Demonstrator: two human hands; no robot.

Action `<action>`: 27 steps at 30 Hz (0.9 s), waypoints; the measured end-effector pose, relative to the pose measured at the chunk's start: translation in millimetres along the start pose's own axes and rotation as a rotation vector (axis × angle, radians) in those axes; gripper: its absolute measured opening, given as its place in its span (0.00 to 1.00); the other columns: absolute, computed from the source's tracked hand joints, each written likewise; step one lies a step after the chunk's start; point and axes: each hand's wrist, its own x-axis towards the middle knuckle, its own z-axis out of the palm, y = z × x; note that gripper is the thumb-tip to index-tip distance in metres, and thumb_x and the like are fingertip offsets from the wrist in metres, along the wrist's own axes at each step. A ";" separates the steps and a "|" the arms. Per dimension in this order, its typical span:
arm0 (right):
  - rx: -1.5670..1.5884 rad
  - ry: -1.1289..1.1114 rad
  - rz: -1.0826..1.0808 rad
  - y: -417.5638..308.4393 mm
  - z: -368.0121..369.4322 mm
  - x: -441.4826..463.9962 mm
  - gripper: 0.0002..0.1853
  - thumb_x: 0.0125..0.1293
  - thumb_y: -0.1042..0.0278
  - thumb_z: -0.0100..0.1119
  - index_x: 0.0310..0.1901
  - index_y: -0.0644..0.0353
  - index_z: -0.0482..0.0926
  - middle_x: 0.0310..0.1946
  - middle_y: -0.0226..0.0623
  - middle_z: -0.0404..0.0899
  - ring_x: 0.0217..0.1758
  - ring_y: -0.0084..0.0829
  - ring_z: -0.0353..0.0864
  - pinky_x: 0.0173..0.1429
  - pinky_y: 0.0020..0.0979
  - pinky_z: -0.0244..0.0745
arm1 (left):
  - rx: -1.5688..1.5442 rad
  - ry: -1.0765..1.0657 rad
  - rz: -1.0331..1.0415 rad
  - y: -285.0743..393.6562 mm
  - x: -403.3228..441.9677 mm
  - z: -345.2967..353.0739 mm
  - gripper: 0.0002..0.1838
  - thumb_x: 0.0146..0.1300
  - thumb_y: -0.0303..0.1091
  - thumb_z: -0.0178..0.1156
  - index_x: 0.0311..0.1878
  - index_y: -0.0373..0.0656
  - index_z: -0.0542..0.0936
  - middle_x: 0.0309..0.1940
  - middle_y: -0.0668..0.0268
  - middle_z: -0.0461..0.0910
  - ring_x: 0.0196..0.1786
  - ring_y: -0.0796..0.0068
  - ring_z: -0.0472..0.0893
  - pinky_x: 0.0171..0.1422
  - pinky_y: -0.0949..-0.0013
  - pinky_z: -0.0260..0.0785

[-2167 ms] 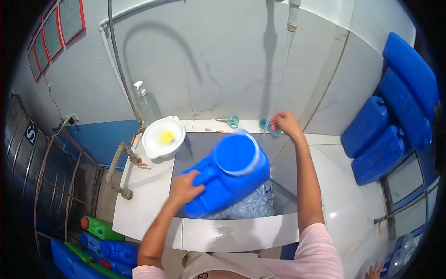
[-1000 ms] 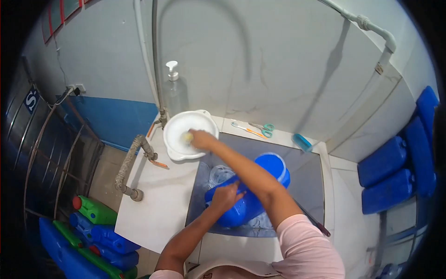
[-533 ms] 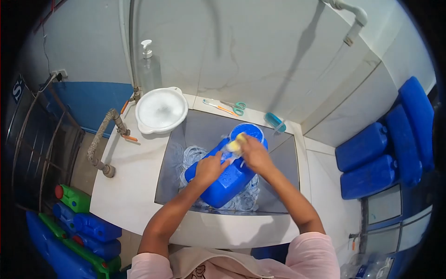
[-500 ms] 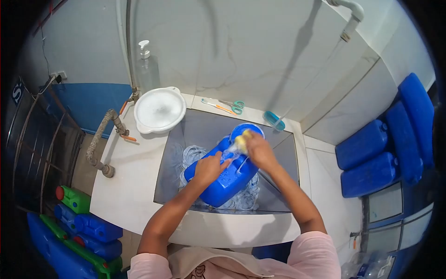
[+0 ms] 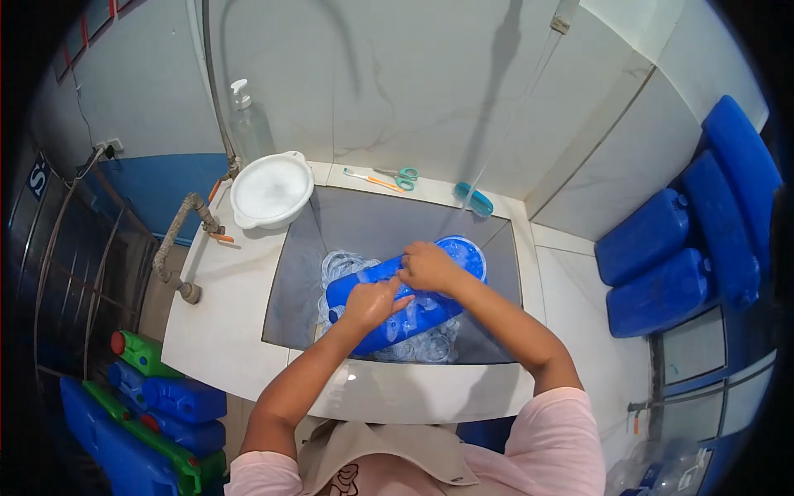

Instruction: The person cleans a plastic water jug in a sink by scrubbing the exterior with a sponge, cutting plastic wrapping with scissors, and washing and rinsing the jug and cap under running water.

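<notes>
Broadly, has a dark tank (image 5: 33, 248) off to the left, beyond a white counter (image 5: 217, 298) with a grey sink (image 5: 380, 217) sunk into it. Reaches down there to a blue jug (image 5: 426, 312), lying aslant on a heap of pale, ring-like pieces (image 5: 430, 345), directly beneath both hands and touched by each, with its round, white-rimmed end towards the upper right and streaks of suds across it. Beside the sink's left edge, has a white bowl (image 5: 277, 221) of suds, well apart from both hands. Clasps the jug near its middle with the left hand (image 5: 372, 302), thumb stretched out. Bends the fingers of the right hand (image 5: 428, 266) down just beside, nearer the rimmed end; cannot tell whether pinching anything under that palm. For writing, shows one white letter S on a dark blue patch (image 5: 37, 180) on the tank.
</notes>
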 end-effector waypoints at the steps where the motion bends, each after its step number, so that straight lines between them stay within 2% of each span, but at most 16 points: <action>1: 0.025 -0.112 0.027 7.6 -3.8 5.9 0.16 0.51 0.55 0.57 0.29 0.61 0.82 0.34 0.49 0.80 0.43 0.48 0.78 0.49 0.44 0.73 | 0.007 -0.024 0.000 0.0 -2.2 0.1 0.23 0.58 0.55 0.57 0.32 0.41 0.75 0.20 0.57 0.79 0.22 0.57 0.79 0.23 0.58 0.70; 4: 0.076 -0.219 0.178 42.5 -22.5 17.7 0.15 0.54 0.56 0.55 0.31 0.60 0.82 0.32 0.50 0.80 0.39 0.48 0.79 0.48 0.42 0.73 | 0.025 -0.045 -0.008 -5.7 -5.4 -7.8 0.23 0.58 0.55 0.57 0.32 0.41 0.75 0.20 0.57 0.79 0.23 0.57 0.80 0.24 0.57 0.70; 7: 0.565 -0.014 0.427 71.9 -15.6 14.1 0.19 0.62 0.54 0.48 0.32 0.63 0.80 0.32 0.50 0.79 0.38 0.48 0.78 0.44 0.42 0.70 | 0.025 -0.052 -0.046 -23.7 -5.2 -13.2 0.23 0.58 0.56 0.56 0.33 0.41 0.75 0.20 0.56 0.78 0.24 0.55 0.79 0.25 0.56 0.70; 8: 0.564 -0.016 0.424 75.9 -3.7 11.0 0.19 0.62 0.54 0.48 0.32 0.63 0.80 0.32 0.50 0.79 0.38 0.48 0.78 0.44 0.42 0.70 | 0.018 -0.070 -0.083 -32.9 -6.9 -12.3 0.23 0.58 0.57 0.56 0.33 0.42 0.75 0.20 0.56 0.78 0.25 0.54 0.79 0.26 0.55 0.69; 10: 0.555 0.357 0.525 70.2 8.8 6.9 0.21 0.65 0.53 0.45 0.34 0.65 0.78 0.32 0.50 0.78 0.38 0.47 0.77 0.44 0.42 0.69 | -0.004 -0.071 -0.143 -51.0 -6.1 -11.8 0.25 0.58 0.58 0.55 0.37 0.41 0.76 0.22 0.53 0.79 0.26 0.52 0.80 0.28 0.54 0.70; 11: 0.696 0.359 0.613 60.8 14.0 0.7 0.20 0.67 0.55 0.44 0.42 0.67 0.75 0.41 0.52 0.75 0.46 0.49 0.74 0.49 0.43 0.67 | -0.030 -0.070 -0.262 -59.1 -4.7 -11.6 0.26 0.59 0.58 0.54 0.39 0.41 0.76 0.24 0.52 0.80 0.28 0.51 0.80 0.30 0.53 0.71; 13: 0.313 0.658 0.534 14.7 51.7 -3.8 0.19 0.67 0.61 0.47 0.50 0.70 0.68 0.51 0.56 0.69 0.55 0.52 0.67 0.56 0.47 0.62 | -0.130 -0.075 -0.451 -69.1 3.3 -15.8 0.28 0.60 0.60 0.51 0.42 0.40 0.76 0.27 0.47 0.80 0.32 0.47 0.80 0.36 0.50 0.72; 14: 0.203 0.628 0.478 -4.7 81.5 -5.3 0.21 0.65 0.67 0.49 0.55 0.72 0.62 0.57 0.59 0.62 0.61 0.56 0.59 0.62 0.50 0.56 | -0.131 -0.067 -0.473 -73.5 6.3 -10.8 0.28 0.60 0.60 0.51 0.42 0.40 0.76 0.27 0.47 0.80 0.32 0.47 0.80 0.36 0.50 0.72; 15: 0.227 0.678 0.366 -41.5 86.4 -4.2 0.19 0.63 0.71 0.51 0.52 0.75 0.65 0.53 0.60 0.65 0.58 0.56 0.63 0.63 0.51 0.56 | -0.129 -0.050 -0.535 -78.7 10.7 -3.0 0.29 0.61 0.60 0.51 0.42 0.39 0.76 0.28 0.47 0.80 0.32 0.46 0.80 0.37 0.49 0.71; 17: 0.315 0.601 -0.144 -72.9 112.5 0.9 0.14 0.55 0.74 0.55 0.43 0.72 0.71 0.42 0.57 0.74 0.49 0.55 0.71 0.58 0.50 0.62 | -0.119 -0.032 -0.612 -85.0 16.2 2.2 0.29 0.61 0.60 0.50 0.43 0.38 0.76 0.28 0.46 0.80 0.33 0.45 0.80 0.38 0.49 0.71; 18: 0.327 0.597 -0.151 -75.4 109.4 14.6 0.14 0.55 0.74 0.55 0.43 0.72 0.71 0.42 0.57 0.74 0.49 0.55 0.71 0.58 0.50 0.62 | -0.115 -0.037 -0.612 -85.1 18.3 0.5 0.30 0.61 0.59 0.50 0.43 0.36 0.76 0.30 0.45 0.80 0.34 0.44 0.80 0.39 0.48 0.71; 20: 0.487 0.185 -0.143 -74.4 100.4 38.1 0.12 0.57 0.73 0.53 0.41 0.70 0.71 0.38 0.53 0.75 0.46 0.52 0.73 0.55 0.46 0.66 | -0.120 -0.067 -0.623 -90.9 15.6 8.2 0.30 0.62 0.59 0.50 0.43 0.35 0.76 0.31 0.44 0.79 0.34 0.43 0.79 0.39 0.48 0.71; 21: 0.423 0.122 -0.166 -66.4 122.4 44.2 0.13 0.55 0.72 0.53 0.42 0.69 0.71 0.40 0.53 0.73 0.48 0.49 0.72 0.54 0.43 0.66 | -0.116 0.001 -0.599 -101.4 16.1 14.1 0.30 0.62 0.58 0.49 0.43 0.34 0.75 0.32 0.43 0.79 0.36 0.43 0.79 0.40 0.49 0.71; 22: 0.431 0.110 -0.164 -68.5 112.2 36.7 0.13 0.55 0.72 0.53 0.42 0.69 0.71 0.40 0.53 0.73 0.48 0.49 0.72 0.54 0.43 0.66 | -0.111 0.074 -0.574 -105.6 21.2 10.0 0.30 0.63 0.58 0.49 0.43 0.34 0.75 0.33 0.42 0.79 0.37 0.43 0.79 0.41 0.49 0.71; 25: 0.549 0.205 -0.189 -75.3 101.2 8.9 0.16 0.51 0.75 0.55 0.43 0.68 0.72 0.40 0.50 0.74 0.47 0.48 0.73 0.57 0.44 0.65 | -0.195 -0.011 -0.735 -123.7 13.4 6.8 0.30 0.63 0.57 0.49 0.44 0.33 0.75 0.34 0.40 0.78 0.40 0.41 0.78 0.45 0.48 0.69; 27: 0.499 0.413 0.036 -92.5 130.8 -31.0 0.15 0.50 0.75 0.54 0.42 0.66 0.73 0.42 0.49 0.73 0.48 0.48 0.71 0.57 0.44 0.63 | -0.218 -0.003 -0.809 -135.2 6.5 7.9 0.30 0.64 0.57 0.48 0.44 0.32 0.75 0.35 0.40 0.78 0.41 0.41 0.78 0.46 0.48 0.69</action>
